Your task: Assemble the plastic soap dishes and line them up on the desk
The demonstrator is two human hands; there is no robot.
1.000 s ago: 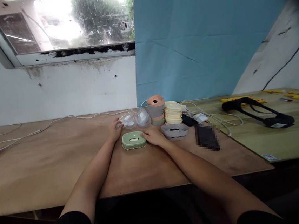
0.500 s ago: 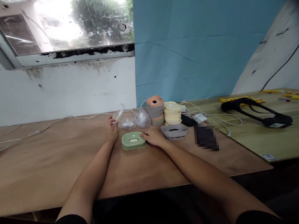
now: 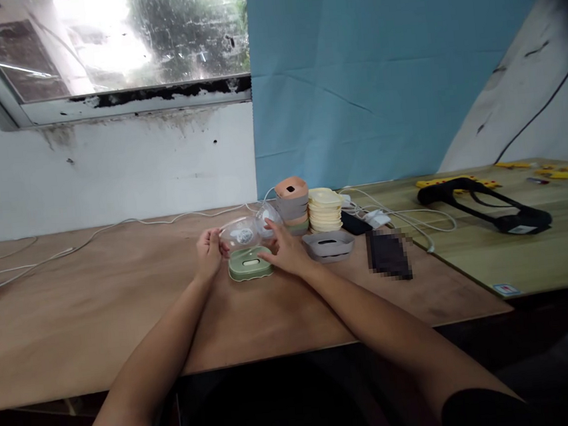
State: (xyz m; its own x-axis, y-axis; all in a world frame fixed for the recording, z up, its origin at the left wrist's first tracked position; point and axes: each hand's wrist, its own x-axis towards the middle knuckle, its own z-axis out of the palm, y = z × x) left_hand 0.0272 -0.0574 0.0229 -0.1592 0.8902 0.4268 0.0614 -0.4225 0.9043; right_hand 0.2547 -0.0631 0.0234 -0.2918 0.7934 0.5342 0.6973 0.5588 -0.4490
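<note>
My left hand (image 3: 208,250) and my right hand (image 3: 284,253) together hold a clear plastic lid (image 3: 240,232) just above a green soap-dish base (image 3: 249,264) on the brown table (image 3: 96,305). The left fingers pinch the lid's left edge. My right fingers touch its right edge, partly spread. Another clear lid (image 3: 266,218) stands right behind.
Behind stand a stack of grey and orange dish parts (image 3: 292,204) and a stack of cream pieces (image 3: 324,209). A grey base (image 3: 328,245) lies to the right, then a dark blurred object (image 3: 389,254), white cables (image 3: 405,218) and a black strap (image 3: 484,204) on the lighter table.
My left hand lifted a clear lid from the pile and brought it over the green base. My right hand left the base's edge and rose to the lid.
</note>
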